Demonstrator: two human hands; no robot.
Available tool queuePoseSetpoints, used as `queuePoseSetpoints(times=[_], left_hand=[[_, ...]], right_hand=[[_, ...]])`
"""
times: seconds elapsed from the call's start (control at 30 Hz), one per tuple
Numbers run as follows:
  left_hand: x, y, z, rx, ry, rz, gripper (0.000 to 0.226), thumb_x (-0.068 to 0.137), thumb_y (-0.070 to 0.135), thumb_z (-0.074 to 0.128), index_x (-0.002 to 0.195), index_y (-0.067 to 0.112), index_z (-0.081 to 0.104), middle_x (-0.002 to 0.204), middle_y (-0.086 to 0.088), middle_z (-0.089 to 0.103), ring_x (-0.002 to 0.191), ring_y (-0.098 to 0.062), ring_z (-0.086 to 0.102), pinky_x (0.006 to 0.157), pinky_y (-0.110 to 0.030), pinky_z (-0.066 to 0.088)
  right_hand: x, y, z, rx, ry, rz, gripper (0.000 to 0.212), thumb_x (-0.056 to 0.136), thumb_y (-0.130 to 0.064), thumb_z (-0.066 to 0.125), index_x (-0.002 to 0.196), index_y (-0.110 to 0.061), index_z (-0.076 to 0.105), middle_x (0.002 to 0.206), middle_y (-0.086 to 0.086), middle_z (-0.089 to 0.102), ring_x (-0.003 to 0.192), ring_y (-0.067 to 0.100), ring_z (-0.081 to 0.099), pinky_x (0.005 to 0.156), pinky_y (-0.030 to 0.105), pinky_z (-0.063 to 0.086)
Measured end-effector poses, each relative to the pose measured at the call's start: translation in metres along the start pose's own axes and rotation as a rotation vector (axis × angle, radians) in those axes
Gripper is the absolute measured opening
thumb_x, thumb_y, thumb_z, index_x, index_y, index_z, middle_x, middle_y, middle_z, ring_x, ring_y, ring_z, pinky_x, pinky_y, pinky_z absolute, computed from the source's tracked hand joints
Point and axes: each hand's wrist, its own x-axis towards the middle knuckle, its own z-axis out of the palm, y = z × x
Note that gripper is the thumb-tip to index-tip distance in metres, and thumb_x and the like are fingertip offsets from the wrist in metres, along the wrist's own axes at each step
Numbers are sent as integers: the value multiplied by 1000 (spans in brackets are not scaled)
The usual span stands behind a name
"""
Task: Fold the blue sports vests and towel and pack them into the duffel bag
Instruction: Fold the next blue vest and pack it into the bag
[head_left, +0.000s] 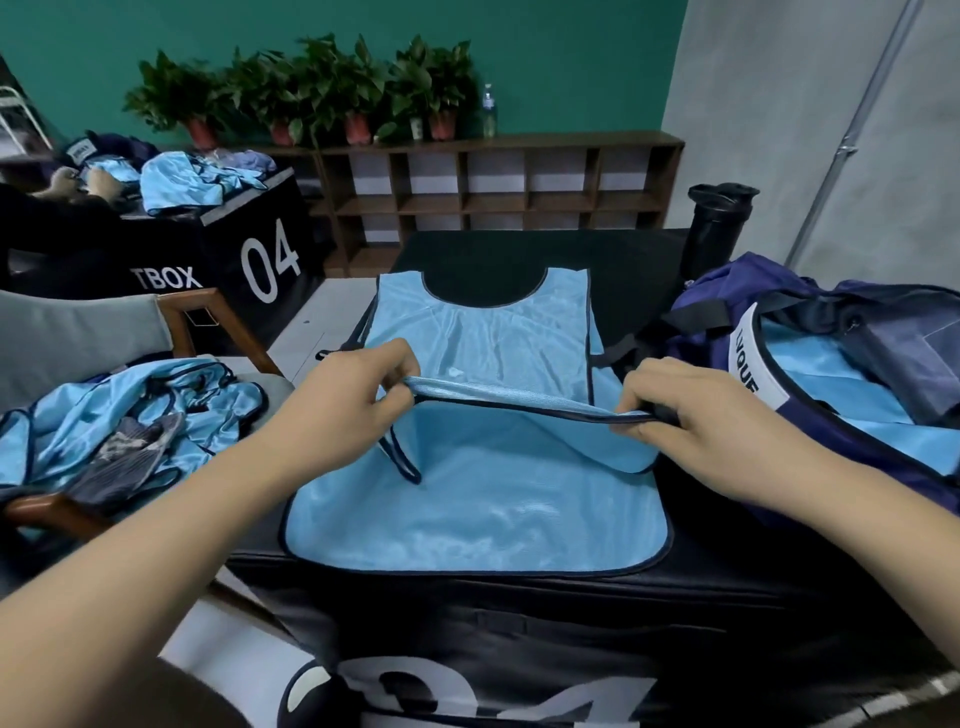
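Note:
A light blue sports vest (478, 509) with dark trim lies flat on the black padded box (519, 613) in front of me, its neck hole at the far end. My left hand (358, 395) pinches a raised edge of the vest on the left. My right hand (675, 410) pinches the same edge on the right, so the edge is stretched between them above the cloth. The navy duffel bag (727, 312) stands open at the right with blue fabric inside. On the chair at the left lies a heap of blue vests (124, 410) with a grey striped towel (124, 452) on top.
A wooden-armed chair (208, 312) stands at the left. A second black box marked 04 (249, 254), at the back left, carries more blue vests, and another person's hands show there. A black bottle (719, 228) stands behind the bag. A wooden shelf (493, 192) with plants lines the wall.

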Motion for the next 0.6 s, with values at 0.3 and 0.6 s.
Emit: queuePoseSetpoints(times=[0.3, 0.6], left_hand=[[-20, -18, 28, -75, -93, 42, 32, 105, 57, 50, 124, 32, 46, 68, -2, 52, 60, -21, 51, 61, -35, 41], [-46, 7, 45, 287, -152, 92, 83, 66, 96, 63, 107, 31, 34, 73, 10, 51, 60, -15, 52, 57, -36, 41]], right_hand=[[-4, -2, 2, 43, -35, 25, 16, 94, -21, 74, 86, -30, 64, 87, -9, 60, 86, 17, 58, 72, 21, 43], [-5, -7, 5, 66, -40, 35, 21, 93, -12, 76, 85, -28, 65, 88, -7, 63, 85, 19, 61, 72, 30, 48]])
